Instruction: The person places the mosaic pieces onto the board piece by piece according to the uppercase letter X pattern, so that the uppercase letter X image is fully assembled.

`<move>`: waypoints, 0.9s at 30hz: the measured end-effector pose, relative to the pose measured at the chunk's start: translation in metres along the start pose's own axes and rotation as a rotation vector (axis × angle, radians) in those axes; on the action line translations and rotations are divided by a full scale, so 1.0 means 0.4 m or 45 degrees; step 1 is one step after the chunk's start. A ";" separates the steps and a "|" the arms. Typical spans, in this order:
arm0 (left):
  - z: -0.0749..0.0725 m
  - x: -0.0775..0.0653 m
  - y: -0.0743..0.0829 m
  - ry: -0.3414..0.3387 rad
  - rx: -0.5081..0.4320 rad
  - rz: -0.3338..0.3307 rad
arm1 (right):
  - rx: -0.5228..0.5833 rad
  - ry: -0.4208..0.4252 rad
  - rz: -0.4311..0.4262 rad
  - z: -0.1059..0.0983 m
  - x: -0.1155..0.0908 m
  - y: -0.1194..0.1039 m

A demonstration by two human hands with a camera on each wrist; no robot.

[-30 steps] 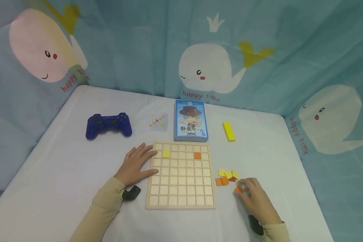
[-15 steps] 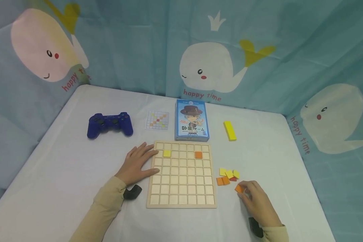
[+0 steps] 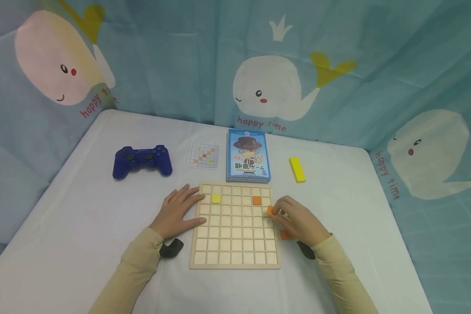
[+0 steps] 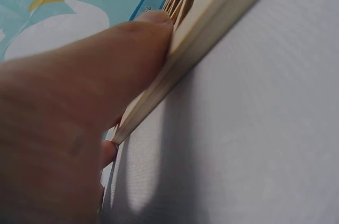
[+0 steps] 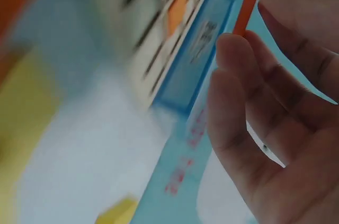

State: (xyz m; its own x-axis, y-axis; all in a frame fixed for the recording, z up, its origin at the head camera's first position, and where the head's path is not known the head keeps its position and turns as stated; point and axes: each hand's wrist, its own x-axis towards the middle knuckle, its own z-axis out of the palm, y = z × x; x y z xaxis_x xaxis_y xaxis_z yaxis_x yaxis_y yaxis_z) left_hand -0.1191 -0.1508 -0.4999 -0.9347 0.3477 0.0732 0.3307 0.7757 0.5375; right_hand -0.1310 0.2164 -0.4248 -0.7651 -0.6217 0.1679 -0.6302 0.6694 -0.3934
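A person's right hand [image 3: 300,221] pinched an orange tile [image 3: 270,211] between thumb and fingers at the right edge of a wooden board [image 3: 237,233], while the left hand [image 3: 176,213] rested, fingers unclenched, on the opposite edge. A yellow tile [image 3: 216,198] and a second orange one [image 3: 257,200] sat in the grid's second row from the top. Beyond the board lay a game controller [image 3: 142,161], a patterned card [image 3: 204,155] and a blue box [image 3: 248,155].
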 end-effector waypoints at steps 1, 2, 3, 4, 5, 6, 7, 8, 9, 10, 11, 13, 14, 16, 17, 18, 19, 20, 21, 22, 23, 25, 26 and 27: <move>-0.001 0.000 0.000 0.001 -0.001 -0.001 | 0.017 -0.017 -0.022 0.006 0.021 -0.003; -0.001 0.000 -0.001 0.001 -0.003 -0.002 | 0.037 -0.030 -0.037 0.012 0.041 -0.007; -0.001 0.000 -0.001 0.002 -0.004 -0.002 | 0.055 -0.040 -0.048 0.018 0.058 -0.012; -0.001 -0.001 -0.001 0.003 -0.005 -0.002 | 0.074 -0.051 -0.053 0.025 0.075 -0.020; -0.001 -0.001 0.000 0.003 -0.008 0.000 | 0.094 -0.069 -0.066 0.033 0.093 -0.028; -0.002 -0.002 0.001 0.003 -0.011 -0.001 | 0.106 -0.085 -0.079 0.043 0.109 -0.037; -0.003 -0.002 0.002 0.002 -0.013 0.000 | 0.115 -0.107 -0.084 0.053 0.124 -0.045; -0.003 -0.002 0.003 0.000 -0.009 0.000 | 0.121 -0.130 -0.091 0.064 0.137 -0.053; -0.005 -0.003 0.005 -0.002 -0.007 0.000 | 0.123 -0.150 -0.099 0.074 0.149 -0.060; -0.006 -0.002 0.006 -0.003 -0.003 0.000 | 0.124 -0.173 -0.104 0.085 0.160 -0.067; -0.008 -0.002 0.007 -0.005 -0.001 -0.002 | 0.120 -0.193 -0.108 0.095 0.170 -0.073; -0.007 -0.004 0.008 -0.007 0.002 -0.008 | 0.109 -0.215 -0.101 0.114 0.181 -0.080; -0.006 -0.004 0.008 -0.007 0.002 -0.010 | 0.103 -0.221 -0.102 0.121 0.184 -0.082; -0.006 -0.004 0.008 -0.006 -0.003 -0.014 | 0.091 -0.235 -0.099 0.133 0.191 -0.087; -0.007 -0.003 0.008 -0.007 -0.006 -0.015 | 0.089 -0.240 -0.098 0.136 0.193 -0.089; -0.008 -0.003 0.008 -0.007 -0.009 -0.015 | 0.084 -0.245 -0.099 0.139 0.195 -0.090; -0.008 -0.003 0.008 -0.008 -0.011 -0.015 | 0.079 -0.251 -0.098 0.140 0.197 -0.092; -0.008 -0.002 0.008 -0.009 -0.011 -0.015 | 0.075 -0.253 -0.096 0.141 0.198 -0.094; -0.008 -0.002 0.008 -0.009 -0.014 -0.015 | 0.070 -0.257 -0.093 0.141 0.200 -0.095; -0.008 -0.002 0.008 -0.010 -0.014 -0.014 | 0.069 -0.260 -0.089 0.141 0.200 -0.097; -0.007 -0.002 0.008 -0.011 -0.013 -0.016 | 0.067 -0.259 -0.085 0.141 0.202 -0.098; -0.006 -0.002 0.008 -0.010 -0.010 -0.016 | 0.062 -0.256 -0.087 0.142 0.205 -0.099; -0.006 -0.002 0.007 -0.009 -0.009 -0.016 | 0.062 -0.253 -0.092 0.143 0.207 -0.100; -0.006 -0.002 0.007 -0.006 -0.009 -0.016 | 0.061 -0.253 -0.096 0.145 0.209 -0.100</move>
State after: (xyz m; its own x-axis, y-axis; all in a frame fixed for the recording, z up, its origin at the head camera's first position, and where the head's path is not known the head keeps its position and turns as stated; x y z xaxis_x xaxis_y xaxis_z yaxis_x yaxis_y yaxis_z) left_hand -0.1176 -0.1501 -0.4966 -0.9383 0.3403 0.0623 0.3177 0.7763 0.5445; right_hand -0.1621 0.1141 -0.4475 -0.6722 -0.7401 0.0190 -0.6739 0.6010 -0.4296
